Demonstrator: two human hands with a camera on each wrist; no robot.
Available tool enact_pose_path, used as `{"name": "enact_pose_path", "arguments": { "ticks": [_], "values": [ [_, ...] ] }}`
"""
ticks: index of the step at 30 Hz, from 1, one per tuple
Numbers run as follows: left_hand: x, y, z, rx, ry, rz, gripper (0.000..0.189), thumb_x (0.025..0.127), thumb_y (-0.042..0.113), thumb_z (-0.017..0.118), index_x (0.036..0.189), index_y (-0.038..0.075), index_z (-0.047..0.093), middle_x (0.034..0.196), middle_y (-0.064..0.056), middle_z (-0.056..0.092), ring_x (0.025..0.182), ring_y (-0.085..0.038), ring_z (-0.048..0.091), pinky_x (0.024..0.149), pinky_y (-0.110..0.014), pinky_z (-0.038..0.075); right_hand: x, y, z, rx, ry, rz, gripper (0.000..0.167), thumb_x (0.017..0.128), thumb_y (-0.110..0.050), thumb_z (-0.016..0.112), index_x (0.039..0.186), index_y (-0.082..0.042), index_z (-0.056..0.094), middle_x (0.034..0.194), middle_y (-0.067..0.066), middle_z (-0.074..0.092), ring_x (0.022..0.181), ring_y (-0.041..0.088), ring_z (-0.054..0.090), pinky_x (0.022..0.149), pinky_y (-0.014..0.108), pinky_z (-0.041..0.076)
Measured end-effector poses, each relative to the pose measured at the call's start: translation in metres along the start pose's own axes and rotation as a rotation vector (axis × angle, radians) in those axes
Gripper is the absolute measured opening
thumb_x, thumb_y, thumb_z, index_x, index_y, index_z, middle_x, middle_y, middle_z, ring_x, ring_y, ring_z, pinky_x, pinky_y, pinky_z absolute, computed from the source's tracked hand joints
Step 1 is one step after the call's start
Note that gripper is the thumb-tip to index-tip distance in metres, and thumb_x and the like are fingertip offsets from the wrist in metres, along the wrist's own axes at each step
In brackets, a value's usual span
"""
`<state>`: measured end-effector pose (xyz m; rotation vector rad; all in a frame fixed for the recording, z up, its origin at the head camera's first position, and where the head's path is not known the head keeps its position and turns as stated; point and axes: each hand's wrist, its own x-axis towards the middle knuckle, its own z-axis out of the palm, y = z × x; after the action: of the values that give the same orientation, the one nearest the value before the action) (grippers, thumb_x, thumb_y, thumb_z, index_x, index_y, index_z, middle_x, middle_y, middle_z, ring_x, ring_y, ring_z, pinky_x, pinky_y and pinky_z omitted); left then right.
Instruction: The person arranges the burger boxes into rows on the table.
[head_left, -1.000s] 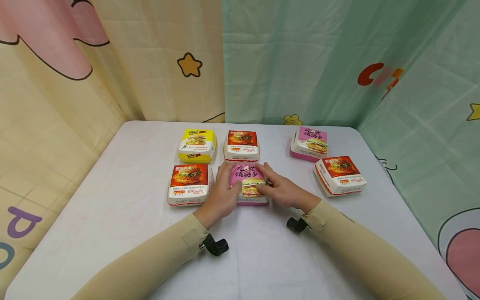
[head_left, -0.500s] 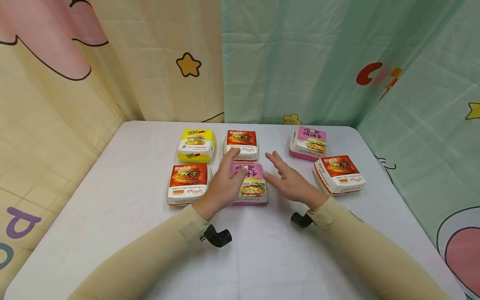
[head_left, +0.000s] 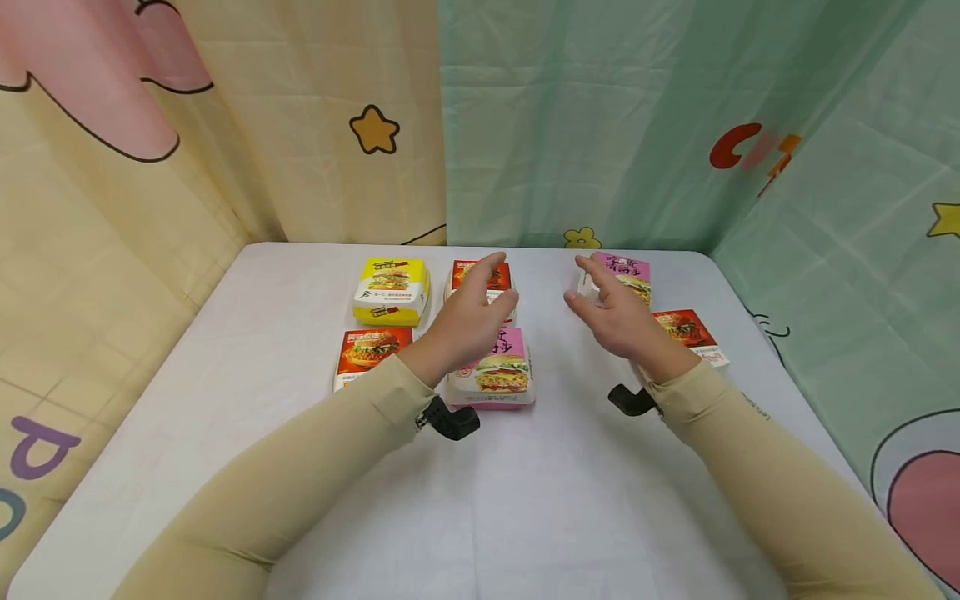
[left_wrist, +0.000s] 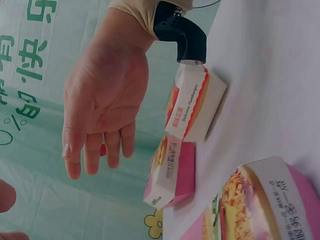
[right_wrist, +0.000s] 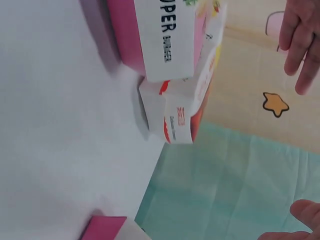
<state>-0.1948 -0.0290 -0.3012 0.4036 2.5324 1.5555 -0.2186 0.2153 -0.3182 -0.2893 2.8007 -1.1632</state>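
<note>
Both hands are raised above the table with straight, relaxed fingers and hold nothing. My left hand [head_left: 461,321] is over the middle, partly hiding a red-topped burger box [head_left: 462,273] at the back. Just below it in the head view lies a pink burger box [head_left: 498,379], with a second red-topped burger box [head_left: 369,350] to its left, partly behind the forearm. My right hand [head_left: 626,321] is in front of another pink burger box [head_left: 633,273] and covers part of a red-topped burger box [head_left: 684,327]. In the left wrist view its palm [left_wrist: 107,95] faces the camera, apart from the boxes.
A yellow burger box [head_left: 392,292] stands at the back left, beside the red-topped one. White cloth covers the table [head_left: 540,500]. Printed curtains [head_left: 540,125] hang behind the table and along both sides. Each wrist carries a small black camera [head_left: 453,419].
Both hands have let go of the pink burger box in the middle and risen. They have moved forward and apart, the right one toward the boxes on the right. The boxes stay in place.
</note>
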Motion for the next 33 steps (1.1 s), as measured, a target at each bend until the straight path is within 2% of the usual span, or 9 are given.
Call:
{"name": "enact_pose_path", "arguments": {
  "ticks": [1,4,10,16,20,27,33],
  "values": [
    [0.004,0.003,0.000,0.022,-0.012,0.003,0.065,0.110,0.036,0.049,0.168,0.023,0.022,0.175,0.001,0.024,0.159,-0.025,0.031,0.129,-0.053,0.030,0.001,-0.001,-0.005,-0.019,0.009,0.008,0.073,0.108,-0.044,0.054,0.170,-0.022,0.020,0.179,0.008,0.005,0.163,0.040,0.017,0.127,0.065,0.024],
    [0.017,0.010,0.002,0.061,-0.051,0.001,0.065,0.110,0.038,0.049,0.168,0.022,0.024,0.174,0.000,0.027,0.157,-0.024,0.034,0.128,-0.051,0.032,0.004,0.000,-0.020,-0.077,0.024,0.035,0.074,0.108,-0.045,0.053,0.170,-0.021,0.020,0.179,0.009,0.004,0.165,0.037,0.008,0.128,0.068,0.017],
    [0.040,0.019,0.011,0.151,-0.093,0.010,0.066,0.110,0.041,0.050,0.167,0.021,0.026,0.173,-0.001,0.030,0.158,-0.022,0.033,0.129,-0.047,0.031,0.012,0.009,-0.047,-0.138,0.019,0.097,0.078,0.108,-0.048,0.051,0.171,-0.019,0.015,0.179,0.010,-0.003,0.165,0.039,0.003,0.128,0.069,0.012],
    [0.062,0.020,0.021,0.218,-0.132,-0.010,0.068,0.110,0.044,0.050,0.168,0.020,0.024,0.174,-0.004,0.029,0.158,-0.025,0.034,0.129,-0.049,0.032,0.020,0.019,-0.067,-0.219,-0.003,0.164,0.081,0.108,-0.048,0.052,0.171,-0.021,0.009,0.178,0.013,-0.007,0.163,0.047,0.004,0.124,0.073,0.017],
    [0.078,0.019,0.027,0.242,-0.160,-0.038,0.070,0.110,0.047,0.050,0.169,0.022,0.022,0.174,-0.001,0.028,0.158,-0.025,0.034,0.128,-0.049,0.033,0.026,0.029,-0.077,-0.265,-0.020,0.181,0.081,0.109,-0.046,0.052,0.171,-0.019,0.008,0.178,0.016,-0.005,0.162,0.049,0.006,0.124,0.072,0.018],
    [0.106,0.019,0.045,0.304,-0.237,-0.054,0.071,0.110,0.049,0.049,0.170,0.026,0.019,0.175,0.000,0.026,0.159,-0.025,0.034,0.128,-0.049,0.034,0.035,0.044,-0.089,-0.371,-0.089,0.229,0.082,0.109,-0.047,0.052,0.171,-0.013,0.010,0.175,0.026,0.011,0.159,0.051,0.015,0.124,0.070,0.022],
    [0.124,0.017,0.061,0.355,-0.268,-0.038,0.068,0.111,0.045,0.049,0.169,0.024,0.021,0.175,-0.003,0.027,0.159,-0.027,0.033,0.129,-0.049,0.032,0.041,0.053,-0.091,-0.418,-0.151,0.294,0.079,0.109,-0.042,0.053,0.170,-0.012,0.013,0.172,0.028,0.021,0.156,0.052,0.023,0.123,0.071,0.027]
  ]
}}
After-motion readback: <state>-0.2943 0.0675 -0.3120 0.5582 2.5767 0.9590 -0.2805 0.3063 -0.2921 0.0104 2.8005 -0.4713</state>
